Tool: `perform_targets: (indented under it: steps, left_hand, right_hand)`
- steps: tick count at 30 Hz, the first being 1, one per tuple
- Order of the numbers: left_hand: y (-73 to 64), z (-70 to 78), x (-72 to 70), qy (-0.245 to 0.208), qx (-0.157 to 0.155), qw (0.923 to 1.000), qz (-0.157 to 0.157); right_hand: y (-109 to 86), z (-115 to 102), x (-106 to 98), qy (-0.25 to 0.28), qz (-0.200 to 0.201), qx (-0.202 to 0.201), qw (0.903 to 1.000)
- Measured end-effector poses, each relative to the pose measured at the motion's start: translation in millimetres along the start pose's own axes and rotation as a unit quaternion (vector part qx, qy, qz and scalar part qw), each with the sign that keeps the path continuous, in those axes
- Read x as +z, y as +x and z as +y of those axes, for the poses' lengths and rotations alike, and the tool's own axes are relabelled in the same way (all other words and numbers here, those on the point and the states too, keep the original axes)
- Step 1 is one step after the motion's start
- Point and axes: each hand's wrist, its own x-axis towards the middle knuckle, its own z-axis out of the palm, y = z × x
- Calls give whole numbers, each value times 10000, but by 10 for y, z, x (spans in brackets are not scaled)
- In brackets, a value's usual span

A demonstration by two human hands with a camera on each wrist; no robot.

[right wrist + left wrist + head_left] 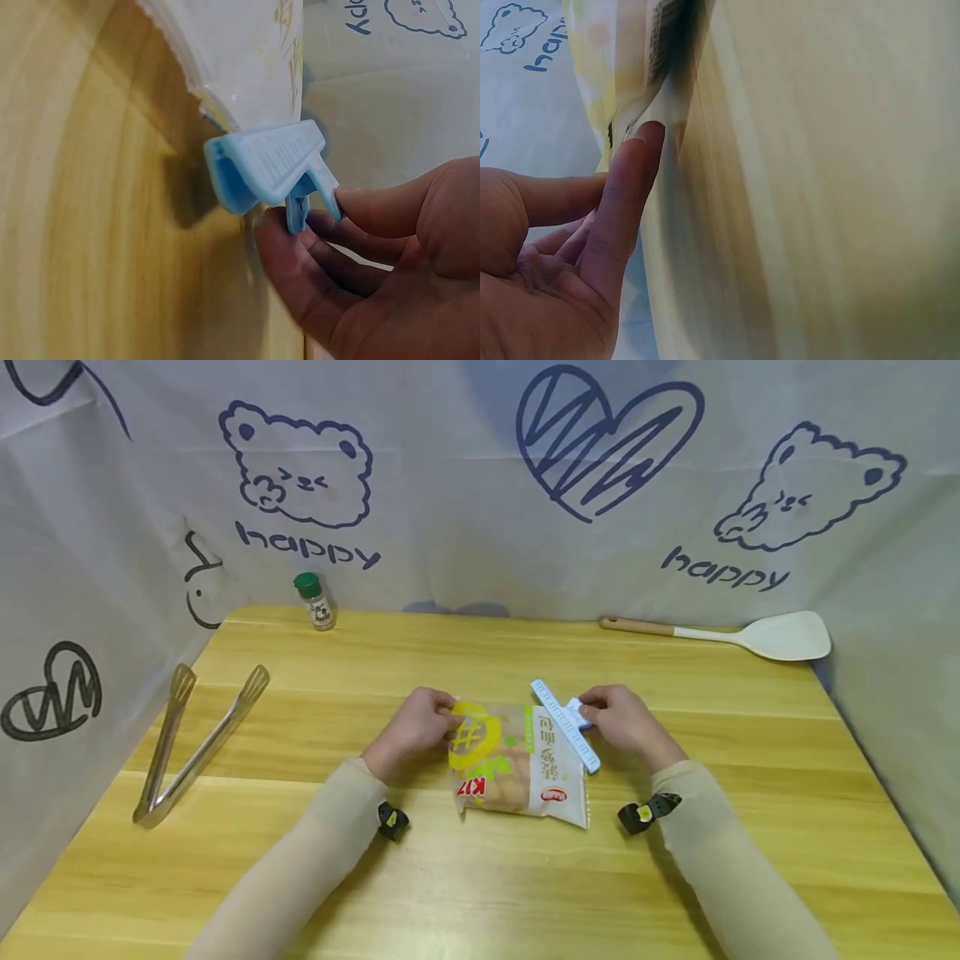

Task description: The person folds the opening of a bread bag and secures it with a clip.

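A snack bag (504, 777) with a clear, printed front and a white right end is held between both hands over the wooden table. My left hand (415, 727) pinches its left edge between thumb and fingers; in the left wrist view the bag (600, 71) rises beyond the fingertips. A light-blue bag clip (567, 728) lies slantwise across the upper right end of the bag. Its two handles are pinched by my right hand (626, 720). In the right wrist view the clip's (274, 161) long bar meets the bag's end; how far the bag reaches inside is hidden.
Metal tongs (202, 756) lie spread on the table's left side. A green-capped shaker (315, 602) stands at the back left. Along the back right lies a white spatula (783, 637) with a wooden handle. A drawn-on white cloth (450, 493) hangs behind the table (480, 893).
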Motion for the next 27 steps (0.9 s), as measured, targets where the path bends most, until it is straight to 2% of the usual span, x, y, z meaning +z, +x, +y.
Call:
perform_targets:
  steps: [5,15,20,27]
  left_hand:
    - [-31,6,-42,157,5,9999,-23]
    - [-58,-4,-39,4,-52,9999,-125]
    - [-53,-32,-40,32,5,9999,-127]
    - [-41,-52,-39,110,48,9998,-135]
  right_hand:
    - [20,1,22,32,-183,-61,9998]
    - [28,52,-3,360,-503,-71,9981]
    - [26,81,15,434,-482,-19,9979]
    - [23,106,46,148,-422,68,9990]
